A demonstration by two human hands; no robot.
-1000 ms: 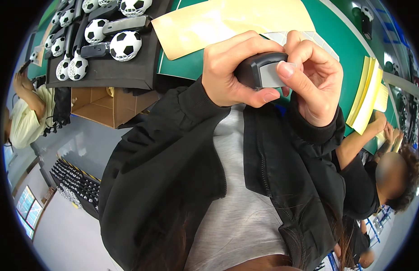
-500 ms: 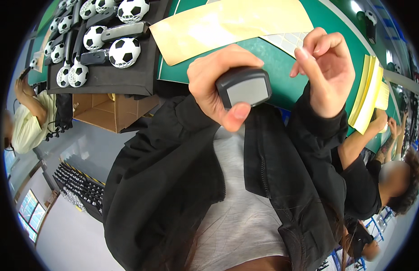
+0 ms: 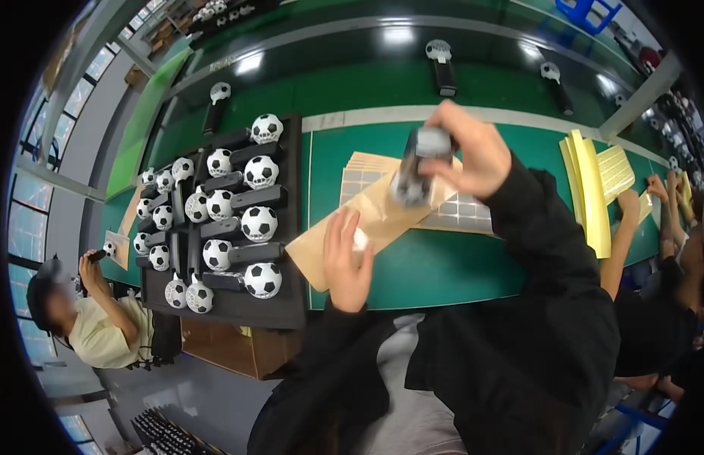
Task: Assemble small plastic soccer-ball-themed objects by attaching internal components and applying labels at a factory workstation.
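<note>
My right hand [image 3: 477,152] is wrapped round a black-handled device [image 3: 421,163], held upright with its grey-faced end up. Motion blurs the lower end, a pale and dark ball-like head just over or on a tan paper sheet [image 3: 314,262]; contact is unclear. My left hand [image 3: 346,262] lies flat on this sheet, fingers stretched, near a bright patch. Partly beneath the tan sheet is a stack of sheets with grey rectangular labels [image 3: 473,214], on the green tabletop [image 3: 412,273].
A black tray [image 3: 287,311] of several soccer-ball-headed devices stands at left, above a cardboard box [image 3: 230,349]. Yellow sheets [image 3: 583,197] lie at right. More devices rest on the dark green surface beyond [image 3: 329,83]. Co-workers' hands work at both sides.
The device has gone from my left hand to my right, and is now over the tan sheet. My left hand has come down flat on it. The view has shifted toward the table.
</note>
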